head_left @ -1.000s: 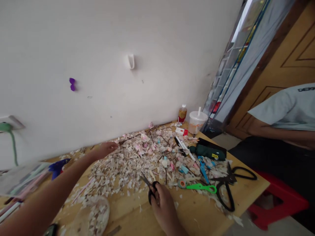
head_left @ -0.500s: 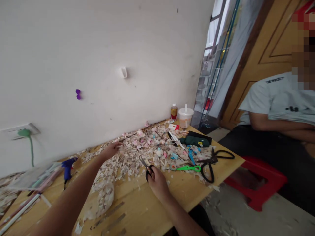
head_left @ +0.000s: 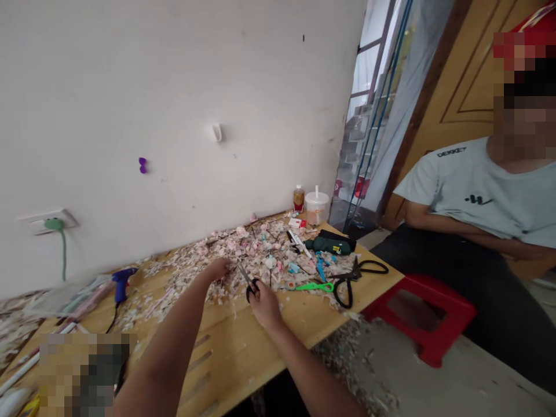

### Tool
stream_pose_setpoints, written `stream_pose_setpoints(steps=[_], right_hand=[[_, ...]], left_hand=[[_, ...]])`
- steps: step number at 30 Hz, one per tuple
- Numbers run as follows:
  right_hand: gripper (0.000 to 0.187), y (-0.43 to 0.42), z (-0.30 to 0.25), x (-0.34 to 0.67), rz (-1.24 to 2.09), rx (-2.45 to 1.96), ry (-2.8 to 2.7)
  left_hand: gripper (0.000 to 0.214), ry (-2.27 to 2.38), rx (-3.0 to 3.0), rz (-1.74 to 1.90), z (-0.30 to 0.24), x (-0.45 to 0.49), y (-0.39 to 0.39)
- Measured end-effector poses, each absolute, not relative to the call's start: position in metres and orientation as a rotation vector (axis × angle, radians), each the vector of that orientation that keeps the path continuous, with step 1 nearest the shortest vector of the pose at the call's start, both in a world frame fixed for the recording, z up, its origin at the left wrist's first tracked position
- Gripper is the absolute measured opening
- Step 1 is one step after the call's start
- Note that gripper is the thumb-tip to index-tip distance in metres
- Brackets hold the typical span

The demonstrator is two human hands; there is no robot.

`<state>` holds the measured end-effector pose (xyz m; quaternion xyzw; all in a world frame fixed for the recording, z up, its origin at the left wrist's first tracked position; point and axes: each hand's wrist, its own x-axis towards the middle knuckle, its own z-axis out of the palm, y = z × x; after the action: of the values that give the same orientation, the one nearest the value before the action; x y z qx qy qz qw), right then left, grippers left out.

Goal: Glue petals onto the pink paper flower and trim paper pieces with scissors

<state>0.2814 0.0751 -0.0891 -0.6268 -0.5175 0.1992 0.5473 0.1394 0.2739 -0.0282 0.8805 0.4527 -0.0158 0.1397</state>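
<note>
My right hand [head_left: 264, 307] grips a small pair of scissors [head_left: 244, 273] by the black handles, blades pointing up and left over a heap of pale scraps [head_left: 204, 255]. My left hand [head_left: 220, 269] is low over the heap, just left of the blade tips. Its fingers are curled together, and what they hold, if anything, is too small to make out. Pink, white and light-blue pieces lie among the scraps beyond both hands.
Right of my hands lie large black-handled scissors [head_left: 343, 289], a green tool [head_left: 315, 286] and a dark green folded umbrella [head_left: 334, 245]. Behind stand a lidded cup [head_left: 316, 207] and a bottle [head_left: 298, 200]. A blue glue gun [head_left: 121, 284] lies left. A person [head_left: 473, 202] sits right, by a red stool [head_left: 428, 318].
My left hand has moved right and nearer, towards the scissors. My right hand still holds them. The view has shifted, bringing a blurred-out object into the lower left and more of the seated person.
</note>
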Motion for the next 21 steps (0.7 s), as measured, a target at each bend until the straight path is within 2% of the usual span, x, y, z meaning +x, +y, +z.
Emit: stream_pose_setpoints(steps=[5,9,12,16,21], right_hand=[[0.022,0.077,-0.095,0.284,0.556,-1.39,-1.15],[0.023,0.078,-0.098,0.285,0.614,-1.349,-1.085],[0.025,0.079,-0.098,0.285,0.643,-1.338,-1.033],[0.028,0.08,-0.095,0.284,0.66,-1.316,-0.992],[0.029,0.08,-0.097,0.283,0.68,-1.28,-0.974]], left_hand=[[0.027,1.435,2.61,0.061,0.011,0.13,0.286],[0.051,1.526,2.639,0.107,0.024,0.13,0.276],[0.065,1.521,2.66,0.066,0.009,0.145,0.25],[0.057,1.46,2.659,0.004,-0.028,0.175,0.203],[0.039,1.617,2.594,0.181,-0.047,0.185,0.181]])
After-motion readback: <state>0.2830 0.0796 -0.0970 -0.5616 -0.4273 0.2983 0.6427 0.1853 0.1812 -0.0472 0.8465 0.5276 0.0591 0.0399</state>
